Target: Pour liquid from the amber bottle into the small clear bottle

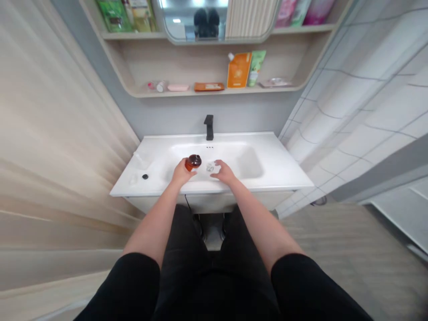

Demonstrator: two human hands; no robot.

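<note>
Over the white sink basin [249, 162], my left hand [181, 171] is wrapped around an amber bottle [191, 165] with a dark top. The bottle tilts a little to the right. Close by on the right, my right hand [224, 173] curves its thumb and fingers around a small clear container [210, 167], whose exact shape is hard to make out. A short gap separates the two. On the counter to the left lies a small black cap [145, 176], near a faint clear item [133, 179].
A black faucet [209, 128] rises behind the basin. Above it, a wall shelf [174, 94] carries an orange pouch [238, 70], a green tube [256, 68] and an orange packet [209, 87]. Pale curtains [63, 133] hang at the left; a tiled wall [361, 116] bounds the right.
</note>
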